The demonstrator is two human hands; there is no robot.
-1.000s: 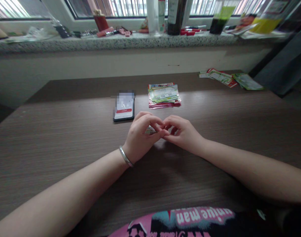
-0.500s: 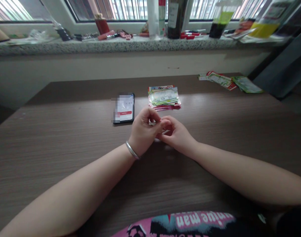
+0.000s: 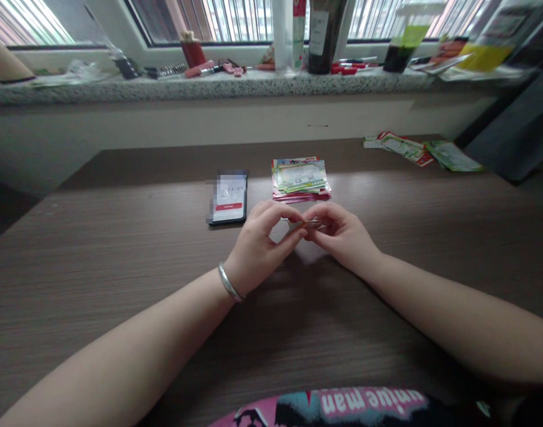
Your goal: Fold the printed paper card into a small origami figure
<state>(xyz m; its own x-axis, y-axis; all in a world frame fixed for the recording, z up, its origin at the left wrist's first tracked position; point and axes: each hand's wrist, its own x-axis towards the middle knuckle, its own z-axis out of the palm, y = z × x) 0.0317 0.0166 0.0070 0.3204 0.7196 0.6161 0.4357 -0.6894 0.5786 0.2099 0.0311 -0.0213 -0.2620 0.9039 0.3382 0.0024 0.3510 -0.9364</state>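
My left hand (image 3: 260, 246), with a silver bangle at its wrist, pinches a thin card-like piece (image 3: 297, 225) between thumb and fingers. It shows whitish with an orange edge, mostly covered by the fingers, so its exact kind is unclear. Closed on the other end of the same piece is my right hand (image 3: 346, 234); the fingertips of both hands meet around it, a little above the table. Just beyond the hands lies a stack of printed cards or packets (image 3: 300, 178), green and white on top with red edges below.
A phone (image 3: 229, 198) with a lit screen lies left of the stack on the brown wooden table (image 3: 120, 255). More printed packets (image 3: 407, 148) lie at the far right. Bottles, pens and small items crowd the stone windowsill (image 3: 164, 90).
My hands have drawn slightly apart and levelled out, my right hand shifting to the right. The thin piece between them shows more now. The view has also shifted slightly.
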